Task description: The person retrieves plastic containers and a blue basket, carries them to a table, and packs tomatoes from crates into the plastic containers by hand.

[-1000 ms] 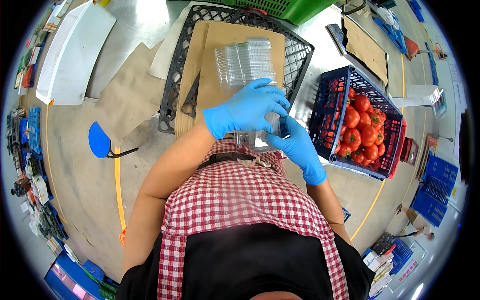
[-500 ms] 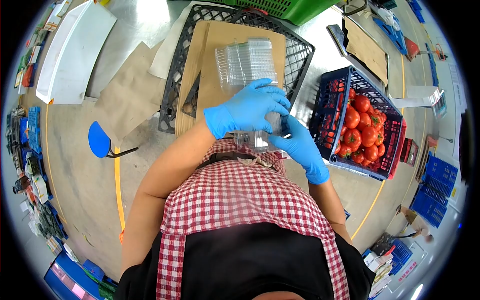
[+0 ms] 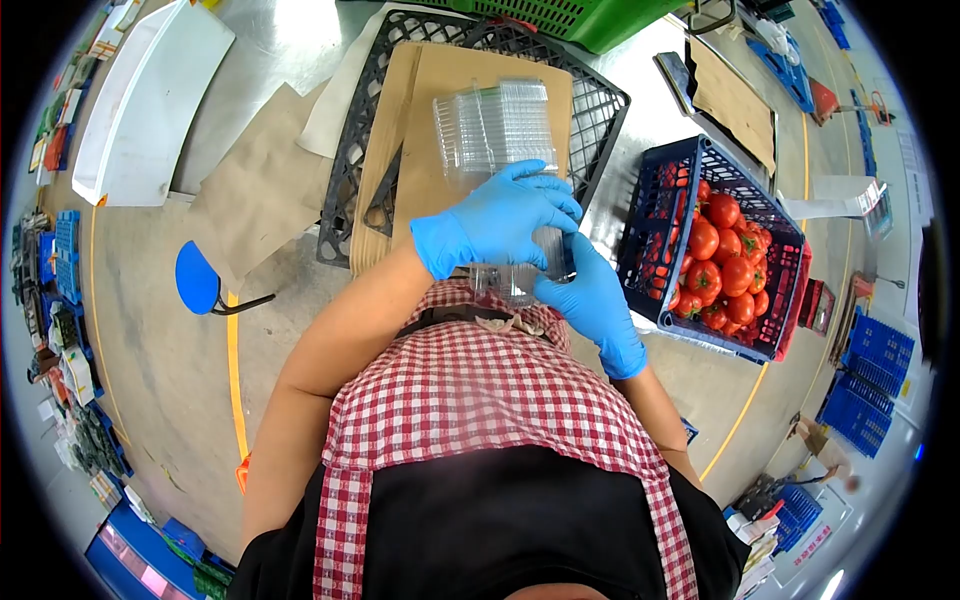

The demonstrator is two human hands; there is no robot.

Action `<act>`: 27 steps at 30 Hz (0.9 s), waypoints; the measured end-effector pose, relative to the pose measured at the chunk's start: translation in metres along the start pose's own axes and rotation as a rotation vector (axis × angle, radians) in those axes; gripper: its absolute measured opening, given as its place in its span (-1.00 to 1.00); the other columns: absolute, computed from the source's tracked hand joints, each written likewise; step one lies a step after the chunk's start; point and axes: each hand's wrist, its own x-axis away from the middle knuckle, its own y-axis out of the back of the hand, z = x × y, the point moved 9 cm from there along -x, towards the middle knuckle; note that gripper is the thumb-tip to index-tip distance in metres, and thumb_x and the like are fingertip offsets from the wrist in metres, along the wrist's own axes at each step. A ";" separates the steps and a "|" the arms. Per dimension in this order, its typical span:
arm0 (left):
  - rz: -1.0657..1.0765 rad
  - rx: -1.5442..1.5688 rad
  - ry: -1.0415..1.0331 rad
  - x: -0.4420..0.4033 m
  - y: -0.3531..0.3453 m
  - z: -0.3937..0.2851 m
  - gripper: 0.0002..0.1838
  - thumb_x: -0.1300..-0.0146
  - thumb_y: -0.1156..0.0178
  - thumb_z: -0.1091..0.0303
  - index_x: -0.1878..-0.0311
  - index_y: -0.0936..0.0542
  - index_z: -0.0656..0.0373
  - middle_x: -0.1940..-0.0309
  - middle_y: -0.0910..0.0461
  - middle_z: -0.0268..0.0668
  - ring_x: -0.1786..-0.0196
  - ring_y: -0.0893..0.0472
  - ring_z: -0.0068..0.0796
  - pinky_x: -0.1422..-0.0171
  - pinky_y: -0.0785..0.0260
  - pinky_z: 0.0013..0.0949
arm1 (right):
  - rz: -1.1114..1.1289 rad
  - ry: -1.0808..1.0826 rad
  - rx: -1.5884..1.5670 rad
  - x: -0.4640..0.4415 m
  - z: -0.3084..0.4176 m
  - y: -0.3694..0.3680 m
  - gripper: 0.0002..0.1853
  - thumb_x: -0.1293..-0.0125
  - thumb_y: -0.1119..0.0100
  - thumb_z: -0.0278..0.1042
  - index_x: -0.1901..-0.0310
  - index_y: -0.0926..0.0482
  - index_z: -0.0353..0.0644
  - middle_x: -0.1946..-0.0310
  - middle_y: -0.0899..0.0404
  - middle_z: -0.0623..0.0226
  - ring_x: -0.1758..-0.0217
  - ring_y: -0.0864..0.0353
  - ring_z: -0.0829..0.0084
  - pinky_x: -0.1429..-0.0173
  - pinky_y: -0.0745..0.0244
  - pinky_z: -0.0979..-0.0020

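A long stack of clear plastic containers (image 3: pixel 493 125) runs over brown cardboard (image 3: pixel 420 160) toward the apron. My left hand (image 3: pixel 500 218), blue-gloved, lies across the stack with its fingers bent over the plastic. At the stack's near right side is my right hand (image 3: pixel 592 305), also in a blue glove, its thumb against the clear plastic and its fingers along the edge. The near end of the stack shows below and between the hands. Parts of the containers are hidden under my left hand.
A dark blue crate (image 3: pixel 650 240) of red tomatoes (image 3: pixel 737 275) stands at the right. Under the cardboard lies a black lattice tray (image 3: pixel 600 130). A green crate (image 3: pixel 590 20) is at the back, a white bin (image 3: pixel 150 110) at the left, and a clipboard-like board (image 3: pixel 735 100) behind the tomatoes.
My right hand has shifted slightly, with its wrist a little lower and its thumb a little closer to the stack. My left hand has hardly moved.
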 end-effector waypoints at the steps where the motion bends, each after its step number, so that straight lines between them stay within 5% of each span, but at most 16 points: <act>1: -0.002 -0.004 -0.007 0.000 0.000 0.000 -0.44 0.07 -0.31 0.20 -0.12 -0.57 -0.06 -0.22 -0.45 -0.38 -0.40 -0.25 -0.36 -0.55 0.24 -0.12 | 0.025 0.005 -0.001 -0.001 0.001 -0.001 -0.28 0.04 -0.38 -0.22 -0.16 -0.38 -0.39 0.16 -0.56 0.15 0.18 -0.56 0.41 0.09 -0.48 0.41; 6: 0.001 -0.022 -0.022 0.000 -0.001 0.001 -0.41 0.07 -0.32 0.20 -0.14 -0.56 -0.07 -0.23 -0.43 -0.39 -0.40 -0.24 -0.36 -0.55 0.23 -0.13 | 0.056 0.049 -0.110 -0.009 -0.007 0.001 -0.36 0.07 -0.36 -0.18 0.00 -0.42 -0.43 0.24 -0.56 0.14 0.22 -0.58 0.37 0.11 -0.49 0.35; 9: 0.000 -0.050 -0.035 0.000 -0.001 0.001 -0.40 0.09 -0.33 0.20 -0.14 -0.56 -0.08 -0.24 -0.43 -0.39 -0.40 -0.24 -0.36 -0.54 0.23 -0.13 | 0.091 0.041 -0.149 -0.009 -0.010 -0.002 -0.29 0.03 -0.34 -0.26 -0.16 -0.37 -0.44 0.13 -0.57 0.10 0.18 -0.57 0.39 0.08 -0.48 0.39; 15: 0.023 -0.049 -0.002 0.000 -0.002 0.001 -0.41 0.11 -0.33 0.22 -0.13 -0.57 -0.10 -0.24 -0.43 -0.40 -0.40 -0.24 -0.36 -0.55 0.22 -0.13 | 0.090 0.006 -0.218 -0.002 -0.003 -0.003 -0.31 -0.01 -0.37 -0.22 -0.15 -0.38 -0.40 0.11 -0.55 0.14 0.11 -0.55 0.40 0.05 -0.47 0.41; 18: 0.002 -0.040 -0.028 0.001 0.000 0.000 -0.42 0.11 -0.32 0.24 -0.12 -0.57 -0.09 -0.23 -0.43 -0.40 -0.40 -0.24 -0.36 -0.55 0.22 -0.13 | 0.039 0.061 -0.224 -0.003 -0.003 -0.003 -0.35 -0.03 -0.41 -0.09 -0.04 -0.41 -0.40 0.28 -0.52 0.26 0.23 -0.56 0.47 0.14 -0.49 0.40; 21: 0.003 -0.029 -0.020 0.001 0.001 -0.001 -0.42 0.12 -0.32 0.24 -0.11 -0.58 -0.08 -0.23 -0.44 -0.40 -0.40 -0.24 -0.36 -0.55 0.22 -0.13 | 0.082 0.029 -0.203 -0.004 -0.007 -0.006 -0.27 -0.02 -0.40 -0.10 -0.15 -0.38 -0.41 0.10 -0.53 0.13 0.10 -0.54 0.40 0.05 -0.47 0.39; 27: -0.001 -0.021 -0.023 0.000 0.000 0.000 -0.42 0.13 -0.33 0.24 -0.10 -0.58 -0.08 -0.23 -0.44 -0.40 -0.40 -0.24 -0.36 -0.54 0.23 -0.13 | 0.073 -0.004 -0.218 -0.001 -0.002 -0.004 -0.21 0.01 -0.43 -0.07 -0.18 -0.36 -0.41 0.09 -0.53 0.11 0.10 -0.54 0.38 0.03 -0.48 0.38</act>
